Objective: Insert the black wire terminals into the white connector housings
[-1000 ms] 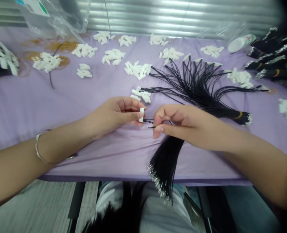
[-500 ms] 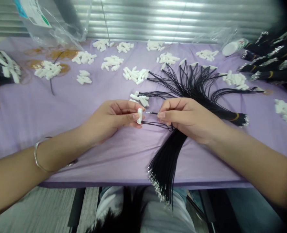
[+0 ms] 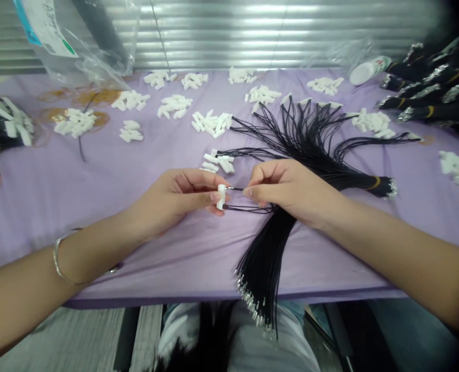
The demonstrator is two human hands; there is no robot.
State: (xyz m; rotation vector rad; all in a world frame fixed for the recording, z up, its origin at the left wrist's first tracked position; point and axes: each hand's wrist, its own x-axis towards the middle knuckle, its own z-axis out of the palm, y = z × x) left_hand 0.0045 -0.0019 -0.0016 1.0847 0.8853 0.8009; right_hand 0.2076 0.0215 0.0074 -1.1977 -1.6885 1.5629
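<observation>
Between the thumb and fingers of my left hand (image 3: 186, 192) is a small white connector housing (image 3: 221, 197), held upright. A few black wires run from its lower part to the right. My right hand (image 3: 284, 188) pinches a black wire (image 3: 236, 189) close to its end. The wire's bare metal terminal is at the upper part of the housing's right side; whether it has entered a slot I cannot tell. Below my right hand a bundle of black wires (image 3: 266, 263) with metal-tipped ends hangs over the table's front edge.
Small piles of white housings (image 3: 212, 124) lie across the purple-covered table (image 3: 167, 279). A banded wire bundle (image 3: 353, 181), partly fitted with housings, fans out behind my right hand. More bundles (image 3: 434, 98) and a white bottle (image 3: 369, 71) are at the back right; a plastic bag (image 3: 86, 46) stands back left.
My right hand has moved left, bringing the wire's metal tip from a small gap away up to the white housing. Both hands appear slightly lower in the view.
</observation>
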